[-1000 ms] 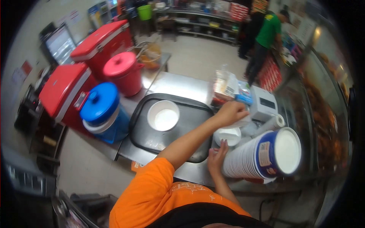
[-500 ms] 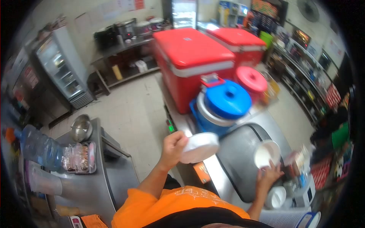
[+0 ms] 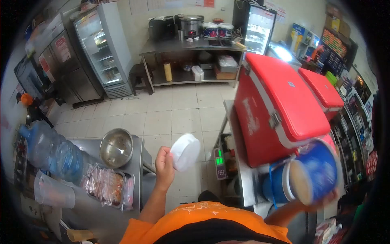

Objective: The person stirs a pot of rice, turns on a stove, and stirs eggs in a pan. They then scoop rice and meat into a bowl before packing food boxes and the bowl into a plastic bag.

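Observation:
My left hand (image 3: 164, 166) is closed on the rim of a white round tub (image 3: 186, 152), held up in front of me and tilted on its side. At the right, my right hand (image 3: 325, 200) grips the blue lid (image 3: 321, 168) of a drink cooler. The lid is tipped up, smeared by motion, and its pale underside faces left. Below it stands the blue cooler jug (image 3: 276, 185) with a white rim, its opening mostly hidden by the lid. A large red ice chest (image 3: 280, 105) with a shut lid sits just behind the jug.
To the left, a steel table (image 3: 140, 179) bears a metal bowl (image 3: 116, 147), a large water bottle (image 3: 53, 152), a clear pitcher (image 3: 54, 193) and a tray of wrapped items (image 3: 107, 185). A scale display (image 3: 219, 162) glows beside the right-hand table. Another person (image 3: 34, 107) is far left.
My view has turned left. My right hand has left the white bowl on the dark tray and now has the blue lid tipped up off the jug. The left hand still holds the tub.

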A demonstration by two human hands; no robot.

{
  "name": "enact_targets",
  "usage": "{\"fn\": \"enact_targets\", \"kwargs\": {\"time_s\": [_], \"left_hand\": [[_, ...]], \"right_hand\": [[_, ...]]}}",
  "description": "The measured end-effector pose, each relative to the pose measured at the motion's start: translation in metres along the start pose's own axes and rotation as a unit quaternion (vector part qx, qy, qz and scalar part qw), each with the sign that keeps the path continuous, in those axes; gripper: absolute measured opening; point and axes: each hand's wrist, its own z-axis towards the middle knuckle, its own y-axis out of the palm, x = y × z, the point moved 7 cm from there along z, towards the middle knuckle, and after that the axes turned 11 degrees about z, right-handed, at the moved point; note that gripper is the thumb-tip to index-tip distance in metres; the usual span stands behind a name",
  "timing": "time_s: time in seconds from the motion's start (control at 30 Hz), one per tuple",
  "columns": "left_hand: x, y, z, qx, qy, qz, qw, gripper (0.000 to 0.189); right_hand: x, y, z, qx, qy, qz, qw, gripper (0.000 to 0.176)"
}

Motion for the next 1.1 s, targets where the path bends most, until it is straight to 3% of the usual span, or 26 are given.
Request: {"fn": "enact_targets", "kwargs": {"time_s": [0.03,0.1,0.13,0.2,0.27,0.33,0.4,0.43,0.47,0.53,0.6,0.63,0.67,0.73,0.77,0.8,0.87,0.93,1.0,1.03,1.1], "left_hand": [[-0.008,0.001,0.012,-0.020,0.002,0.006,1.000,0.007],[-0.019,-0.004,0.044,-0.020,0.012,0.030,0.999,0.005],[-0.026,-0.005,0.062,-0.022,0.023,0.050,0.998,0.005],[-0.060,-0.017,0.104,-0.008,0.005,0.046,0.999,0.004],[-0.084,-0.024,0.150,0.005,-0.008,0.114,0.993,0.005],[-0.094,-0.024,0.199,0.008,-0.039,0.190,0.981,0.006],[-0.070,-0.017,0.250,0.050,0.107,0.405,0.907,0.008],[-0.073,-0.016,0.272,0.048,0.101,0.406,0.907,0.010],[-0.079,-0.015,0.292,0.049,0.098,0.407,0.907,0.010],[-0.097,-0.023,0.324,0.057,0.046,0.420,0.905,0.008],[-0.116,-0.030,0.353,0.071,0.034,0.433,0.898,0.007],[-0.125,-0.034,0.369,0.088,0.027,0.444,0.891,0.006],[-0.133,-0.035,0.389,0.084,0.028,0.445,0.891,0.006],[-0.160,-0.048,0.429,0.147,-0.045,0.362,0.919,0.006],[-0.171,-0.051,0.455,0.155,-0.016,0.373,0.915,0.007],[-0.187,-0.048,0.485,0.152,-0.014,0.372,0.916,0.007],[-0.216,-0.045,0.546,0.192,-0.002,0.190,0.963,0.009],[-0.221,-0.024,0.614,0.159,0.021,0.220,0.962,0.010],[-0.227,0.023,0.675,-0.002,0.032,0.235,0.971,0.011],[-0.227,0.034,0.698,-0.004,0.032,0.229,0.973,0.011],[-0.232,0.053,0.739,-0.059,0.010,0.195,0.979,0.011]], "right_hand": [[0.038,0.032,-0.057,-0.120,0.145,0.077,0.979,0.034],[-0.019,0.180,-0.056,-0.096,0.385,0.174,0.901,0.023],[-0.026,0.231,-0.084,-0.193,0.444,0.275,0.831,0.013],[-0.049,0.318,-0.121,-0.402,0.513,0.290,0.701,0.012],[-0.050,0.383,-0.194,-0.539,0.513,0.283,0.605,0.016],[-0.049,0.447,-0.230,-0.645,0.421,0.247,0.589,0.018],[-0.049,0.513,-0.246,-0.646,0.416,0.309,0.560,0.020],[-0.050,0.546,-0.257,-0.631,0.465,0.381,0.490,0.021],[-0.044,0.583,-0.270,-0.633,0.465,0.381,0.488,0.021],[-0.052,0.649,-0.285,-0.347,0.686,0.623,0.140,0.023],[-0.050,0.706,-0.268,-0.310,0.743,0.583,0.106,0.022],[-0.049,0.733,-0.270,-0.322,0.772,0.526,0.154,0.023],[-0.046,0.767,-0.307,-0.328,0.717,0.597,0.150,0.022],[-0.028,0.814,-0.324,-0.517,0.538,0.448,0.493,0.020],[-0.024,0.833,-0.317,-0.493,0.504,0.410,0.578,0.014],[-0.025,0.854,-0.329,-0.491,0.505,0.408,0.581,0.014],[-0.013,0.894,-0.364,-0.321,0.641,0.446,0.536,0.011],[-0.025,0.934,-0.371,-0.326,0.614,0.459,0.554,0.008],[-0.059,0.971,-0.357,-0.467,0.595,0.532,0.382,0.008],[-0.054,0.990,-0.359,-0.469,0.594,0.528,0.386,0.008],[-0.033,1.023,-0.364,-0.362,0.649,0.518,0.424,0.009]]}}
